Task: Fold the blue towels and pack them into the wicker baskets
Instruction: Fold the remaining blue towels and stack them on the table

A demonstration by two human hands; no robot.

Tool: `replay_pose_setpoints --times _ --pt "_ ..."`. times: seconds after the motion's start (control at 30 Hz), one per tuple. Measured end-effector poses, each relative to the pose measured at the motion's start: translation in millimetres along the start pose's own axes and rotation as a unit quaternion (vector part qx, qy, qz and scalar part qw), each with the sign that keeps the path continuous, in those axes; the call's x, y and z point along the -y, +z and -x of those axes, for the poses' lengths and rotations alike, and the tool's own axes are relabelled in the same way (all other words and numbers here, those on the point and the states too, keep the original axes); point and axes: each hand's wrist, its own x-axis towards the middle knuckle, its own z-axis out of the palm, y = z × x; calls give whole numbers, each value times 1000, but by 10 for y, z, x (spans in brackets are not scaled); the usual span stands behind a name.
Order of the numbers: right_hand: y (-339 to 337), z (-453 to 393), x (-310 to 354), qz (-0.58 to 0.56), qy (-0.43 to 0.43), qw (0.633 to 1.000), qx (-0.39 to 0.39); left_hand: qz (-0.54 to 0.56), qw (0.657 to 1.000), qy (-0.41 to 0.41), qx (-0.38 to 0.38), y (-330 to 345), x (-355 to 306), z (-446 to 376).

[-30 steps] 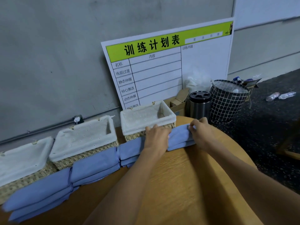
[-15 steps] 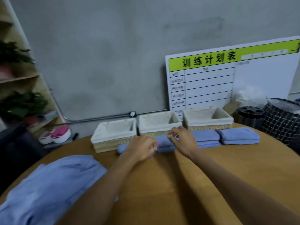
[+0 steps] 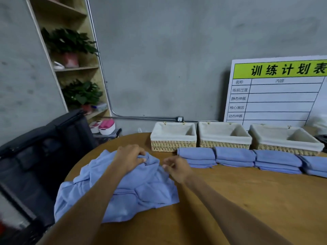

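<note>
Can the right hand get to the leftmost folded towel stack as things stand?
Probably yes. The right hand hovers with loosely curled fingers, holding nothing, just left of the leftmost folded towel stack. Only bare wooden table lies between them. The left hand grips the unfolded towel pile, out of the way.

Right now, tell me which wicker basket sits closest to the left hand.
The leftmost wicker basket: it is nearest the left hand, which grips the loose blue towels; the other two stand farther right.

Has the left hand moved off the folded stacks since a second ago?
Yes. The left hand has gone leftward, away from the wicker baskets and the folded stacks, and now grips the loose towel pile.
</note>
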Motion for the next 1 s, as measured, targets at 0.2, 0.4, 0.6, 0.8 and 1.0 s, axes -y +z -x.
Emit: replay_pose_setpoints --times 0.2,0.4,0.6,0.8,1.0 --pt "184 -157 27 -27 40 999 9 54 996 58 -44 31 -2 -58" --pt "223 -355 66 -207 114 971 -27 119 983 107 -90 -163 -115 -140" --pt "-95 -298 73 -502 139 853 -13 206 973 96 -23 -224 -252 -178" --pt "-739 -78 -77 -455 60 889 10 355 933 42 41 -418 -698 -372" --pt "-1459 226 -371 -364 -43 930 -19 363 925 63 88 -266 -1589 -700"
